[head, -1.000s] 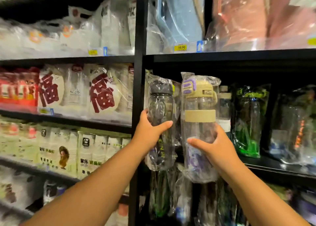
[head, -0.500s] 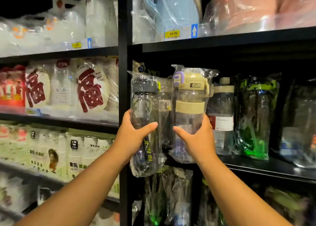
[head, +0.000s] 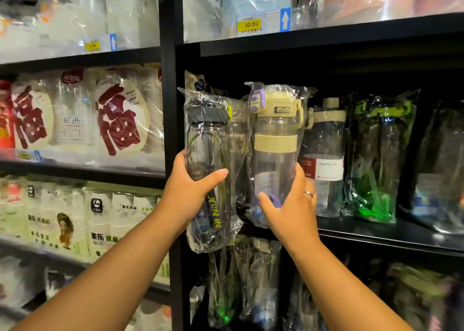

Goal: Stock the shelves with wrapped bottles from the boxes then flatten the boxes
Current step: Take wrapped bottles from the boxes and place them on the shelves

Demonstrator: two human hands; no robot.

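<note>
My left hand (head: 187,197) curls around a wrapped grey-capped bottle (head: 208,152) held just in front of the shelf (head: 376,233); my right hand (head: 292,212) clasps a wrapped beige-capped bottle (head: 276,140) upright at the shelf's front edge.

Two hands are in view, the left hand (head: 185,195) and the right hand (head: 293,210). Each grips one wrapped bottle, so two are held: one grey-lidded bottle (head: 206,155) and one beige-lidded bottle (head: 276,140). One ring (head: 308,194) shows on the right hand. On the shelf (head: 376,233) beside them stand one labelled bottle (head: 325,165) with a beige cap and one green-trimmed bottle (head: 374,160); the wrapped ones further right are too blurred to count. Two yellow price tags show, one right tag (head: 251,24) and one left tag (head: 93,46), each beside one blue arrow label, two in all. Two packs carry a large red character: one left pack (head: 30,120) and one middle pack (head: 120,120).
</note>
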